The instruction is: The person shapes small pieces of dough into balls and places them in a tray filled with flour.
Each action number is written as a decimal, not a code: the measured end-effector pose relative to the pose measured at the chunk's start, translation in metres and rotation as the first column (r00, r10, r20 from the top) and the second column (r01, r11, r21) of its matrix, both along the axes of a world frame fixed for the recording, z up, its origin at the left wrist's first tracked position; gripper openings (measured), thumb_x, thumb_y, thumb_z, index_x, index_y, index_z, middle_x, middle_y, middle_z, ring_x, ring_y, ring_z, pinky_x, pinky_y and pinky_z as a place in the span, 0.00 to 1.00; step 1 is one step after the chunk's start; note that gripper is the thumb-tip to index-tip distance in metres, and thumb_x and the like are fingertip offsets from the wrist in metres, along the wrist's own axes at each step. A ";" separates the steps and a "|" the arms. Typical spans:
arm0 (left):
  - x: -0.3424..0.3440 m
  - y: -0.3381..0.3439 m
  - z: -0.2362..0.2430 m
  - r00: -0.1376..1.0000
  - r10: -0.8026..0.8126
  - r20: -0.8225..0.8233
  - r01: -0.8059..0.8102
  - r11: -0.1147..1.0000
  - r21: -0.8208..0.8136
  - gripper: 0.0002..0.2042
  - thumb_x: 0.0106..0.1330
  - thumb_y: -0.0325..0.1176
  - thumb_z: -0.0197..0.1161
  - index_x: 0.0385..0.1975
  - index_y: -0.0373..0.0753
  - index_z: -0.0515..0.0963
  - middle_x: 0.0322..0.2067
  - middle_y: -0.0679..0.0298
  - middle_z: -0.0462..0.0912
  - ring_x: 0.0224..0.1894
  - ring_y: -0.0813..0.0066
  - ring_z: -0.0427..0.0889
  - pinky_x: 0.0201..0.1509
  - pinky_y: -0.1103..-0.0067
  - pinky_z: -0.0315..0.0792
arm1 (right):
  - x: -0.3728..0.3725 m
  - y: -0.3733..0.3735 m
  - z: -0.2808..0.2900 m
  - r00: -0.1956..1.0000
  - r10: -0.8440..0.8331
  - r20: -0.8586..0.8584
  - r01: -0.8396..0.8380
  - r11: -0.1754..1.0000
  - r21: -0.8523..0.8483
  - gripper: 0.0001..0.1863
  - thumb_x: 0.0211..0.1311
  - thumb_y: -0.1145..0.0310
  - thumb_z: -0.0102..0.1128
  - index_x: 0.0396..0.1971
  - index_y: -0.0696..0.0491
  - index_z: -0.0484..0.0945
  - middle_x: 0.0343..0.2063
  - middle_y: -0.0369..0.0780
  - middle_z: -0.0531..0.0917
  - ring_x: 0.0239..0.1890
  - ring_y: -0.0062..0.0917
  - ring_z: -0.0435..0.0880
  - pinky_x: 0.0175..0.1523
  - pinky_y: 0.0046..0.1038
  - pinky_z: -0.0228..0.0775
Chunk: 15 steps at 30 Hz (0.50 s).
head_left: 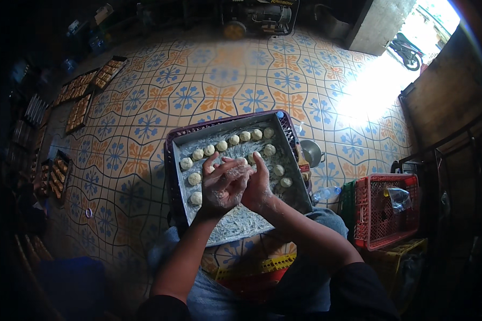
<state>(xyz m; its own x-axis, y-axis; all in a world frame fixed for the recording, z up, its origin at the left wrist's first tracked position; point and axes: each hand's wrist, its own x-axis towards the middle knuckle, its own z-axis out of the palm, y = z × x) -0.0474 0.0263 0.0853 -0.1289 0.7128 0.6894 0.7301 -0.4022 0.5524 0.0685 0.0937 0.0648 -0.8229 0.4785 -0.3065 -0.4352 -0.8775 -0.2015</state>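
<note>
My left hand [225,182] and my right hand [257,187], both floury, meet over a metal tray [209,232] dusted with flour, fingers curled and pressed together. What lies between them is hidden. Rows of pale dough balls [234,140] line the tray's back and both sides. The tray rests in a purple plastic crate [171,144]. A brush [301,159] with a wooden handle lies at the right rim, beside a metal bowl [313,152].
Baked-goods trays [79,112] stand at left. A red crate [388,224] with a plastic bottle [396,198] is at right, near another bottle [326,193]. Machinery [257,18] stands at the back. My jeans-clad legs [313,283] flank the tray. A bright doorway [423,21] opens back right.
</note>
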 end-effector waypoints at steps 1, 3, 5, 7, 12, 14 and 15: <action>-0.001 0.000 0.002 1.000 0.001 0.000 -0.001 1.000 -0.002 0.09 0.63 0.30 0.71 0.43 0.46 0.85 0.44 0.67 0.89 0.51 0.70 0.87 0.74 0.57 0.55 | 0.000 0.001 0.001 1.000 0.001 0.000 -0.001 1.000 -0.002 0.43 0.71 0.31 0.38 0.62 0.58 0.73 0.54 0.47 0.81 0.59 0.42 0.80 0.69 0.46 0.67; -0.004 -0.001 0.009 0.996 0.092 0.002 -0.092 0.996 -0.012 0.11 0.60 0.32 0.75 0.42 0.47 0.86 0.45 0.66 0.89 0.52 0.72 0.87 0.74 0.58 0.54 | 0.001 0.002 0.002 0.987 -0.063 0.145 0.070 0.997 -0.041 0.40 0.70 0.33 0.42 0.57 0.58 0.74 0.53 0.48 0.81 0.59 0.43 0.80 0.68 0.48 0.69; -0.006 0.000 0.012 0.994 0.108 -0.003 -0.108 0.994 -0.019 0.11 0.59 0.34 0.77 0.41 0.47 0.87 0.48 0.64 0.88 0.54 0.72 0.86 0.74 0.59 0.53 | 0.000 0.005 0.008 0.986 -0.095 0.140 0.102 0.994 -0.046 0.38 0.70 0.34 0.45 0.53 0.59 0.75 0.53 0.50 0.80 0.58 0.43 0.80 0.67 0.48 0.72; -0.009 -0.001 0.013 0.987 0.154 -0.036 -0.155 0.987 -0.045 0.13 0.57 0.33 0.77 0.42 0.47 0.87 0.52 0.62 0.86 0.57 0.73 0.83 0.74 0.59 0.53 | 0.000 0.008 0.008 0.986 -0.091 0.140 0.097 0.995 -0.037 0.40 0.70 0.34 0.44 0.55 0.60 0.74 0.54 0.49 0.80 0.58 0.43 0.81 0.67 0.48 0.72; -0.008 0.000 0.004 0.985 0.166 -0.044 -0.169 0.982 -0.085 0.15 0.63 0.36 0.73 0.48 0.44 0.84 0.55 0.60 0.85 0.64 0.66 0.78 0.75 0.58 0.54 | 0.003 0.009 0.002 0.992 -0.090 0.093 0.089 0.996 0.017 0.41 0.71 0.35 0.42 0.64 0.59 0.69 0.57 0.46 0.79 0.63 0.41 0.77 0.71 0.45 0.65; -0.001 0.002 0.003 0.986 0.126 0.113 -0.112 0.986 -0.123 0.20 0.69 0.40 0.66 0.58 0.41 0.79 0.63 0.55 0.77 0.71 0.60 0.69 0.77 0.58 0.51 | -0.003 -0.001 0.005 0.983 -0.179 0.035 0.167 0.960 0.227 0.42 0.73 0.37 0.41 0.72 0.58 0.62 0.65 0.46 0.73 0.71 0.38 0.69 0.75 0.42 0.57; 0.006 0.004 -0.001 0.963 0.062 0.262 -0.032 0.993 -0.115 0.23 0.73 0.42 0.61 0.65 0.38 0.74 0.68 0.53 0.72 0.75 0.58 0.62 0.79 0.60 0.49 | -0.011 -0.013 0.010 0.963 -0.266 0.036 0.232 0.895 0.380 0.43 0.74 0.38 0.41 0.75 0.57 0.58 0.70 0.45 0.69 0.74 0.37 0.64 0.77 0.40 0.53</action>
